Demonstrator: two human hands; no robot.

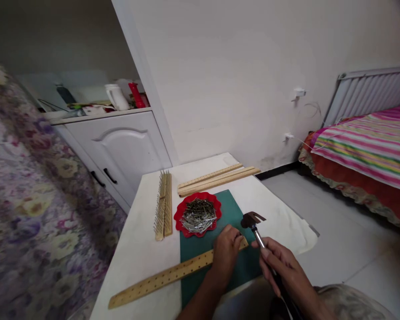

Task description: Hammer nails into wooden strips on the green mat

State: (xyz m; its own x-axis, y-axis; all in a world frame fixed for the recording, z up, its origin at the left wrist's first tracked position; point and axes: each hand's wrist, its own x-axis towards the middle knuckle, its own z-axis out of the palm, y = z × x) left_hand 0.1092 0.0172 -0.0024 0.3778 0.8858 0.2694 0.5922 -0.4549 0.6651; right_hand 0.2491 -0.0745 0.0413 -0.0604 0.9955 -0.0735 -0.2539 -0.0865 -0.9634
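My right hand (282, 263) is closed round the handle of a small claw hammer (252, 221), whose dark head hangs just above the far end of a long wooden strip (166, 278) drilled with holes. My left hand (227, 252) rests on that end of the strip, fingers pinched together near the hammer head; whatever they pinch is too small to see. The strip lies slantwise across a green mat (233, 204). A red dish of nails (198, 215) sits on the mat just beyond my left hand.
A wooden strip full of upright nails (163, 204) lies left of the dish. Two plain wooden strips (216, 178) lie at the far side of the white table (136, 253). A white cabinet (120, 151) stands at the left, a bed with a striped cover (366, 151) at the right.
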